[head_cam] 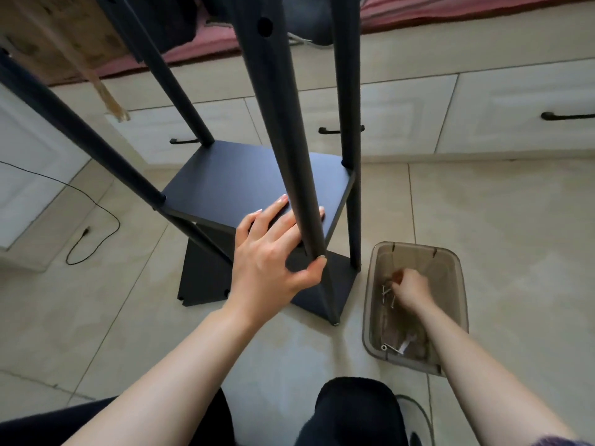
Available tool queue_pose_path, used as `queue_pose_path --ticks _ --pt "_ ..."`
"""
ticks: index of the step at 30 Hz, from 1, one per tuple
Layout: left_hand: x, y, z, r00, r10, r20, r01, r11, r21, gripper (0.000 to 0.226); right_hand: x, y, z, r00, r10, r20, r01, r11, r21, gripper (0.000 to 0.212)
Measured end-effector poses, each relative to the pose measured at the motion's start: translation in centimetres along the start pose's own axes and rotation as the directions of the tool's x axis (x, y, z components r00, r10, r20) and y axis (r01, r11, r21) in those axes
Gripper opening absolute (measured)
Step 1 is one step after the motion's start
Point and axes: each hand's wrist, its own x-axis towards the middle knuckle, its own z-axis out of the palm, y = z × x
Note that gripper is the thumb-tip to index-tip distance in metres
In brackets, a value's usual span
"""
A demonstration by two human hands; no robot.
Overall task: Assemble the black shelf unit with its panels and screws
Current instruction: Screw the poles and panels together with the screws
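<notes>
The black shelf unit stands on the tiled floor with several round posts [283, 130] rising toward me. A black shelf panel [244, 178] sits between the posts above a lower black panel [199, 278]. My left hand [273, 252] holds the near corner of the shelf panel, fingers on top and thumb curled by the near post's foot. My right hand [410, 289] reaches down into a smoky clear plastic bin [450, 259] and its fingers are curled over silver screws [388, 296]; whether it holds one is hidden.
White drawer fronts with black handles [566, 116] run along the back. A black cable [93, 233] loops on the floor at the left. A cardboard box [64, 37] sits at top left. My dark-clothed knees [354, 413] are at the bottom.
</notes>
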Motion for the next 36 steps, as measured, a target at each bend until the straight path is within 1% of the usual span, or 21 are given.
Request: queue_pose_path --ticks 4,6,8,12,16,20,22,27,29,32,34,36 --pt "0.2 0.2 0.1 1.0 0.013 -0.016 -0.013 1.0 0.013 0.051 0.6 -0.2 1.0 0.999 0.006 -0.038 -0.011 0.99 -0.138 0.018" --pt "0.2 0.2 0.2 1.0 0.01 -0.021 -0.009 1.0 0.013 0.051 0.7 0.0 1.4 0.999 0.0 -0.052 -0.012 0.972 -0.236 0.02" --pt "0.2 0.3 0.2 1.0 0.008 -0.019 -0.008 1.0 0.008 0.051 0.9 0.2 1.7 0.998 -0.01 -0.059 -0.008 0.957 -0.291 0.023" --pt "0.3 0.4 0.2 1.0 0.001 -0.006 -0.001 1.0 0.004 0.052 1.4 0.3 2.0 0.998 0.006 -0.068 -0.025 0.958 -0.287 0.023" --pt "0.3 0.5 0.2 1.0 -0.008 -0.007 0.008 1.0 0.007 0.052 1.5 -0.1 2.2 0.998 -0.009 -0.059 -0.014 0.93 -0.368 0.025" --pt "0.4 0.6 0.1 1.0 -0.012 -0.002 0.012 1.0 0.001 0.052 1.7 -0.7 2.1 0.999 0.013 -0.045 -0.03 0.92 -0.391 0.029" --pt "0.4 0.6 0.1 1.0 -0.013 -0.001 0.013 1.0 0.002 0.052 1.7 -1.0 2.1 0.999 0.005 -0.042 -0.022 0.903 -0.429 0.032" --pt "0.4 0.5 0.1 1.0 -0.007 -0.007 0.007 1.0 0.004 0.052 1.5 -1.3 2.1 1.0 0.018 -0.02 -0.025 0.882 -0.47 0.027" --pt "0.4 0.5 0.1 1.0 -0.008 -0.008 0.008 1.0 0.003 0.051 1.4 -1.4 2.0 1.0 -0.014 -0.007 0.008 0.86 -0.511 0.025" --pt "0.4 0.6 0.1 1.0 -0.011 -0.012 0.011 1.0 -0.006 0.051 0.9 -1.1 1.8 0.992 -0.122 0.014 0.106 0.801 -0.589 0.023" --pt "0.4 0.6 0.1 1.0 -0.01 -0.019 0.01 1.0 -0.003 0.051 0.8 -0.6 1.5 0.989 -0.15 -0.004 0.125 0.839 -0.53 0.018" --pt "0.4 0.5 0.2 1.0 -0.006 -0.026 0.006 1.0 -0.008 0.052 0.8 -0.2 1.2 0.991 -0.133 -0.027 0.114 0.921 -0.372 0.016"
